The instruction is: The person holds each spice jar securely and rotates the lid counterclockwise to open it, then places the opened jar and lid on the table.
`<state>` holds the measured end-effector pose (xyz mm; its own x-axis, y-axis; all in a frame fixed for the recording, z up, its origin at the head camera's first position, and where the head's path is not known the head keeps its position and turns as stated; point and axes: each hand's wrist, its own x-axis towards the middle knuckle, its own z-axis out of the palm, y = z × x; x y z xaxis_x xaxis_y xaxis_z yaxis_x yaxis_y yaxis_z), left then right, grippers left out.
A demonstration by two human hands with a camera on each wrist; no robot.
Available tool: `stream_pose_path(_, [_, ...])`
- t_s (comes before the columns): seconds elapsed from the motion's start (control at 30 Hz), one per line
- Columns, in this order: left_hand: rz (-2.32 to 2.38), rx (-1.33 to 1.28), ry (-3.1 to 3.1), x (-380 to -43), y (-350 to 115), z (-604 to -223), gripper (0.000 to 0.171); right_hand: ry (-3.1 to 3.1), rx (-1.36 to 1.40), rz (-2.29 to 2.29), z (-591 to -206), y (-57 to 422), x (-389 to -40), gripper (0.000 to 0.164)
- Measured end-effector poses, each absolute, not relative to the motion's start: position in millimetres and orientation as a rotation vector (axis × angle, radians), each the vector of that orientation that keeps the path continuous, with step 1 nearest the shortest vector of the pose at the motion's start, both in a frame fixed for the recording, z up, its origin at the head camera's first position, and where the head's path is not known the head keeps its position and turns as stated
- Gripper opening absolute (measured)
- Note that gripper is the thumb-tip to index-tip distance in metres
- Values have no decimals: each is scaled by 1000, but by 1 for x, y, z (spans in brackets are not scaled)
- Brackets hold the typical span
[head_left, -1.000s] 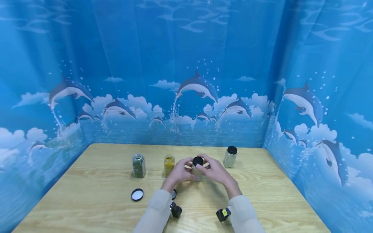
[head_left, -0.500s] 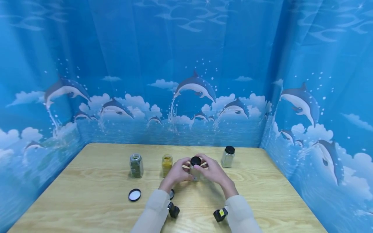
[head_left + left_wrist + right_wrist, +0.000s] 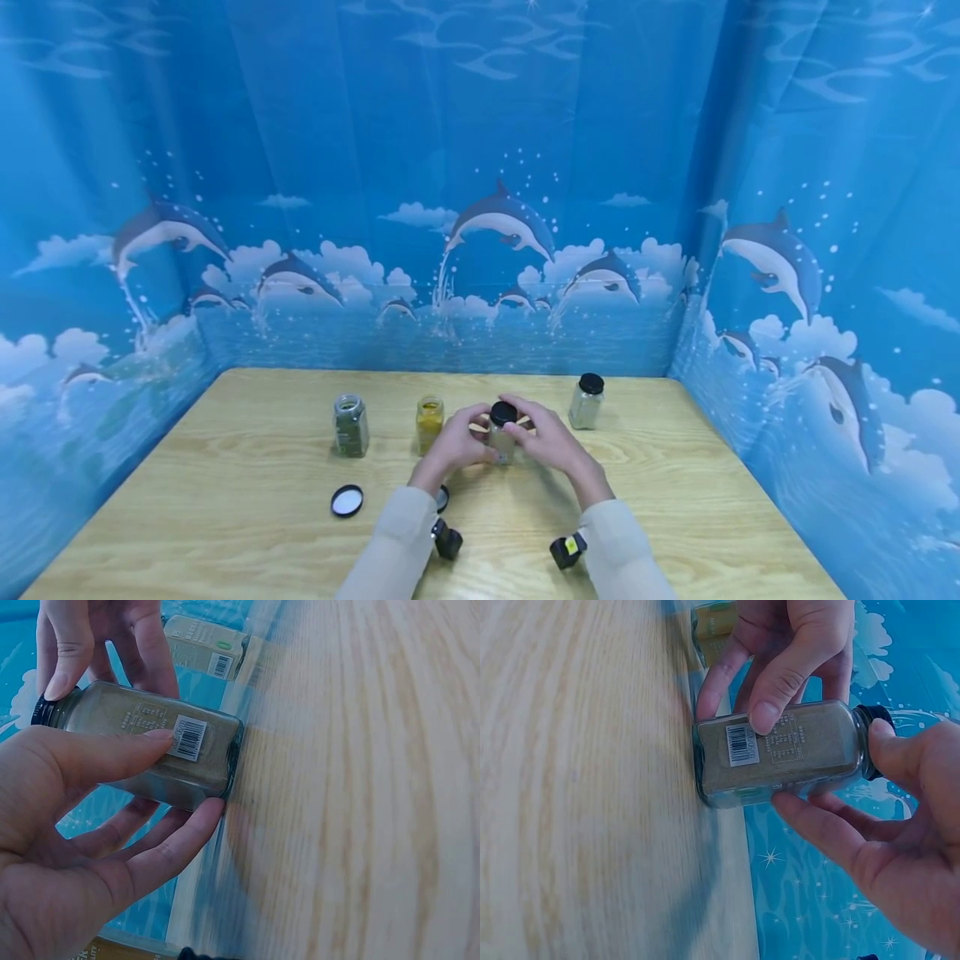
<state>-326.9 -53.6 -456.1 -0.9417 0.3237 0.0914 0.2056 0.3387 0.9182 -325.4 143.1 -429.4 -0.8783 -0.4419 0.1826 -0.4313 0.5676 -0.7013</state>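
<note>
Between both hands stands an upright glass spice jar (image 3: 502,444) of grey-brown powder, its black lid (image 3: 503,412) on. My left hand (image 3: 457,442) holds the jar's body, thumb beside the barcode label (image 3: 187,738), fingers around the far side and near the base. From the other side my right hand (image 3: 553,442) grips the top, its thumb against the lid and fingertips along the glass, as the right wrist view shows. Whether the base touches the table is hard to tell. Just left of the hands stands an uncapped jar of yellow powder (image 3: 429,425).
Farther left on the wooden table (image 3: 225,517) is an uncapped jar of green herbs (image 3: 351,429). A black-rimmed lid (image 3: 347,501) lies in front; another lid (image 3: 442,499) is partly hidden by the left wrist. A black-capped jar (image 3: 587,404) stands back right.
The head view has shifted slightly, so everything sits a little farther left in it. Both hands keep the same hold on the jar, with no clear movement.
</note>
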Motion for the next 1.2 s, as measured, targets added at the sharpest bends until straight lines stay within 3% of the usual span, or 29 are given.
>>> stream_pose_path(0.3, [1684,493,2476,-328,-53,-457,64,2694,-667,-1318,-427,144,-322,37])
stream_pose_path(0.53, [1681,478,2482,-327,-53,-457,63,2690,-695,-1294,-426,147,-323,41])
stream_pose_path(0.8, [1664,453,2488,-328,-52,-457,60,2708,-528,-1362,-426,139,-322,46])
stream_pose_path(1.2, [1651,456,2505,-327,-52,-456,60,2731,-595,-1314,-425,138,-321,33])
